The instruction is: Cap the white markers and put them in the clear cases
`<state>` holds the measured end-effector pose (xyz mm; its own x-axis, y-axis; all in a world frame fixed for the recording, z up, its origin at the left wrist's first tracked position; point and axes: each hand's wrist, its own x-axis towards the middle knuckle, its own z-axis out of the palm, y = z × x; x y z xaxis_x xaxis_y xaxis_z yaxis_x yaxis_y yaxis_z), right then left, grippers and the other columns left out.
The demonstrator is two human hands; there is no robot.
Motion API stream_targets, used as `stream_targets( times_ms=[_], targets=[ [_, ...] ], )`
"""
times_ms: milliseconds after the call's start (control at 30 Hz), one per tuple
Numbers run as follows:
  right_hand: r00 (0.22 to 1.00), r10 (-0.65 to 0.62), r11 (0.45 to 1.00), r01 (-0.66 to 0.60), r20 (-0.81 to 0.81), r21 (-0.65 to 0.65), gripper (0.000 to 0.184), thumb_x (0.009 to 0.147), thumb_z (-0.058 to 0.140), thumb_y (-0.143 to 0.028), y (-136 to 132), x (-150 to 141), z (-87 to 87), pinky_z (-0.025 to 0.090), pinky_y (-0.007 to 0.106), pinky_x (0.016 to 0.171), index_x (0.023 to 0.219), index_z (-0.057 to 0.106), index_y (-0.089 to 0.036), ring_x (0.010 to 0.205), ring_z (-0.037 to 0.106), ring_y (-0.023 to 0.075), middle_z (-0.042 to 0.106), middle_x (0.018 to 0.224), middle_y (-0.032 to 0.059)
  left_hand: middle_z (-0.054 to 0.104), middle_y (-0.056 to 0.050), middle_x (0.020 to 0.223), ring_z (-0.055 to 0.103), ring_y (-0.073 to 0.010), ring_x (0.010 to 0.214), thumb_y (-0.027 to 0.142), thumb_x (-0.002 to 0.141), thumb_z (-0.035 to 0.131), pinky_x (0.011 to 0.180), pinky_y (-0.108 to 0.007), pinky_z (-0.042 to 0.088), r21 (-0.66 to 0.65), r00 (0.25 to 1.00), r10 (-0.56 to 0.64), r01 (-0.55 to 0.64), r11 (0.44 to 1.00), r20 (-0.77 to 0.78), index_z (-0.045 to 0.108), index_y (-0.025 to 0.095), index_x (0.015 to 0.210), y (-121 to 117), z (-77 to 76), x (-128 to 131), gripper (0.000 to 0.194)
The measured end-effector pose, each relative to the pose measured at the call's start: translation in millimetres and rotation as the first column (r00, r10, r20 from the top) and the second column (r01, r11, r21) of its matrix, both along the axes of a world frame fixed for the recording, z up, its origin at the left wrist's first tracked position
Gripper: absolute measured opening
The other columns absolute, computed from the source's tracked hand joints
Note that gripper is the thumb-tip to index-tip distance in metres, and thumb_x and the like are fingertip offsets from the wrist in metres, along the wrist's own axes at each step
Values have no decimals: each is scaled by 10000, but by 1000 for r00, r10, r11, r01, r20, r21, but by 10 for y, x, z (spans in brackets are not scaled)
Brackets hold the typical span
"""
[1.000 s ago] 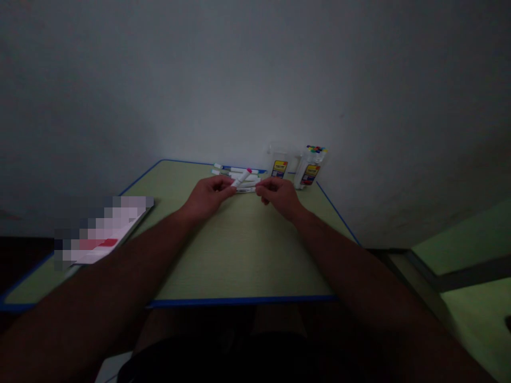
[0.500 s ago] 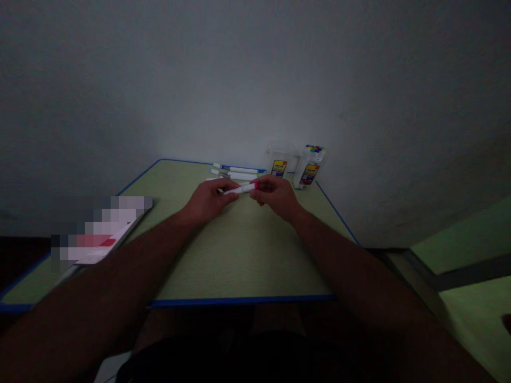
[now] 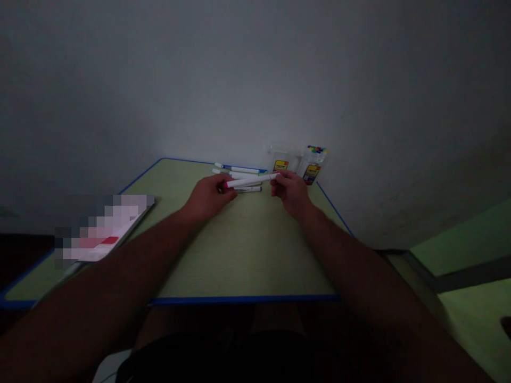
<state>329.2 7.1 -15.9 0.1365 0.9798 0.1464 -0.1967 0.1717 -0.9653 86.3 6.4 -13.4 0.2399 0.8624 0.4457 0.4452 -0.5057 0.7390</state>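
Observation:
A white marker [image 3: 251,181] with a pink end is held nearly level between my two hands, above the table. My left hand [image 3: 209,196] is closed around its pink left end with thumb and fingers. At the other end, my right hand [image 3: 293,191] pinches the marker's tip, which the fingers partly cover. Just behind and under it lie several white markers, among them one with a dark blue end [image 3: 249,189] and one near the back edge [image 3: 245,170].
Behind my right hand stands a clear plastic case [image 3: 280,157] with a yellow label. To its right is a second case [image 3: 313,165] full of markers with coloured ends. A partly blurred white and red flat object [image 3: 107,241] lies at the left of the blue-edged table [image 3: 247,255].
The marker has turned from slanting up out of my left hand to lying level between both hands. Its pink end has gone from the right to the left. My right hand has shifted slightly right.

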Motion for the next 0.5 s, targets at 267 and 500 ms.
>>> stream_targets(
  times_ms=[267,500],
  targets=[
    [993,-29,968,56,114,-246,76,867,603,-111,-21,-37,26,461,230,452,829,637,-168,480,557,97,645,650,-10,720,-37,790,632,-155,708,266,708,797,711,-306,528,-27,968,-39,47,999,246,788,146,1010,-78,64,56,325],
    [974,-23,947,94,227,-309,139,905,587,-96,-31,-79,18,442,228,423,793,656,-144,462,549,90,659,650,2,718,-22,774,634,-138,689,275,698,807,689,-285,539,-12,964,-58,63,998,260,792,147,1003,-99,70,74,330]
  ],
)
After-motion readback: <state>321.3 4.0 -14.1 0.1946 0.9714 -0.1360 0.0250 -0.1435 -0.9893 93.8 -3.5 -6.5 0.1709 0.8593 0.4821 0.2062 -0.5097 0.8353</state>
